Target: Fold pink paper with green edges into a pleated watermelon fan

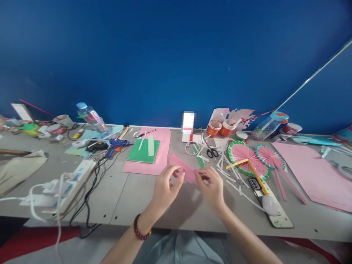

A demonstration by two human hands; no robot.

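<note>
1. While I watch from afar, the pink paper (189, 173) is mid-view, raised above the counter (137, 194); from it, my left hand (165, 185) is at eight o'clock, my right hand (213, 184) at four.
2. Both hands' fingers are narrow, pinching opposite sides, probably keeping it taut.
3. Scissors (212, 151) lie at two o'clock, a green packet (141, 154) at ten, presumably leaving elbow room.
</note>
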